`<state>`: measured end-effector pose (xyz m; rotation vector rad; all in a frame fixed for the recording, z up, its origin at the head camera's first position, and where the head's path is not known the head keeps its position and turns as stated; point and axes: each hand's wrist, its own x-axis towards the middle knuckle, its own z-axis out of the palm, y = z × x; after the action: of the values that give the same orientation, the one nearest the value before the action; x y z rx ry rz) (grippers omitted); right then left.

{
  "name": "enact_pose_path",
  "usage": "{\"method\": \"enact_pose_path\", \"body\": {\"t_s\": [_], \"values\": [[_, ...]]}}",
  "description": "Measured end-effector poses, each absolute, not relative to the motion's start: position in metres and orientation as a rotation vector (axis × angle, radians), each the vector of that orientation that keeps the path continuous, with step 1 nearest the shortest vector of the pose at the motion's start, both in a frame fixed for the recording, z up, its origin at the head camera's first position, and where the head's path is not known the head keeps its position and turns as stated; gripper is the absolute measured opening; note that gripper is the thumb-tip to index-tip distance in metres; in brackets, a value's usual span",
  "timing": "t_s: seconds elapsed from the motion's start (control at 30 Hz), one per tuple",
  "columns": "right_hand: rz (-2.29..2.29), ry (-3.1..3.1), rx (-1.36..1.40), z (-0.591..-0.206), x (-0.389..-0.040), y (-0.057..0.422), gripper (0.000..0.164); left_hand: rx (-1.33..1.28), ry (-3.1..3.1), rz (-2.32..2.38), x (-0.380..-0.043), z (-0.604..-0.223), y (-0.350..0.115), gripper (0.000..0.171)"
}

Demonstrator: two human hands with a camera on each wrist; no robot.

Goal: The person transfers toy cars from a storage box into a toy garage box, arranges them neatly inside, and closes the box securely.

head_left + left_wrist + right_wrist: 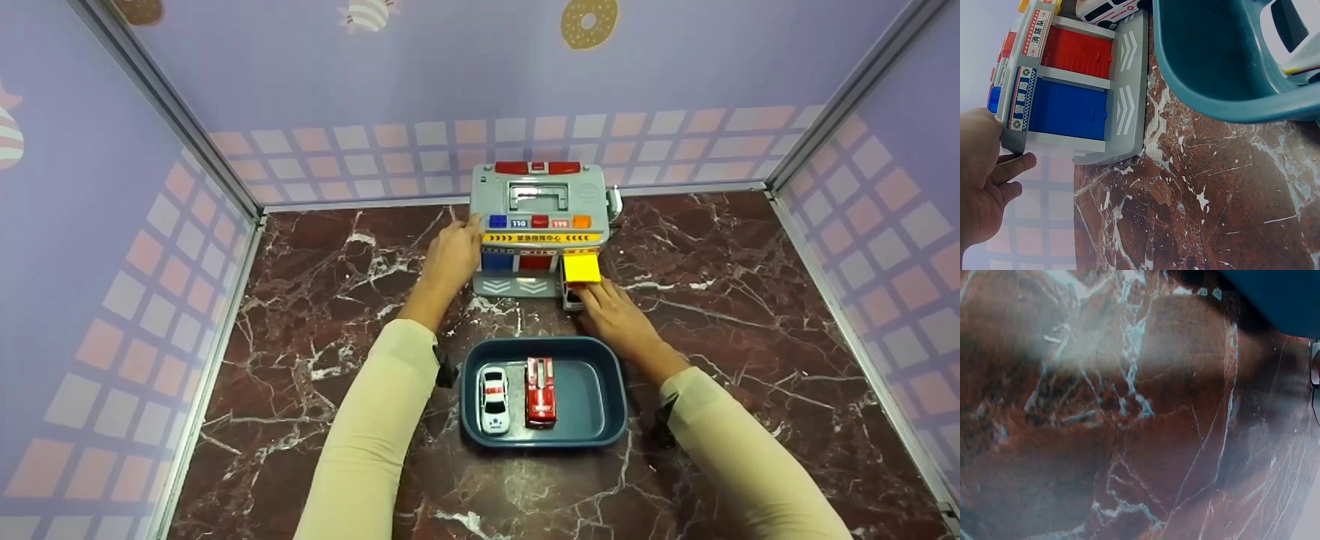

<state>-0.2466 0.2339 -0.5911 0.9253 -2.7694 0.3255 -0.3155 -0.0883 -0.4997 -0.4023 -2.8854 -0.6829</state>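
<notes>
A grey toy garage point(536, 202) with a carry handle stands near the back wall. My left hand point(454, 251) grips its left front corner; in the left wrist view, that hand's fingers point(1019, 169) bend at the roof edge beside the blue door point(1067, 108). At the right bay, a raised yellow door point(581, 268) covers part of a white toy ambulance point(571, 298). My right hand point(621, 321) reaches to the ambulance from the right, its extended fingers touching it just under the yellow door. The right wrist view leaves this hand out.
A dark blue tray point(619, 390) sits in front of the garage, between my forearms. It holds a white toy police car point(494, 401) and a red toy fire engine point(540, 394). Purple walls enclose the marbled tabletop point(300, 450) at the back and both sides.
</notes>
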Motion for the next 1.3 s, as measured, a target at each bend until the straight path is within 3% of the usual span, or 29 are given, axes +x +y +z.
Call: {"method": "enact_pose_path", "body": {"t_s": [0.5,1.07,1.3], "values": [[0.278,-2.85,0.874,-0.5888,-0.2475,0.2346,0.052,-0.387,-2.89,-0.652,-0.3165,-0.5012,-0.0882,0.044],[0.145,-2.819,0.907,-0.588,-0.2514,0.2359,0.054,-0.368,-2.924,-0.671,-0.3172,-0.5001,-0.0876,0.047],[0.204,-2.855,0.934,-0.5868,-0.2523,0.2368,0.039,-0.357,-2.943,-0.677,-0.3173,-0.5012,-0.088,0.047]]}}
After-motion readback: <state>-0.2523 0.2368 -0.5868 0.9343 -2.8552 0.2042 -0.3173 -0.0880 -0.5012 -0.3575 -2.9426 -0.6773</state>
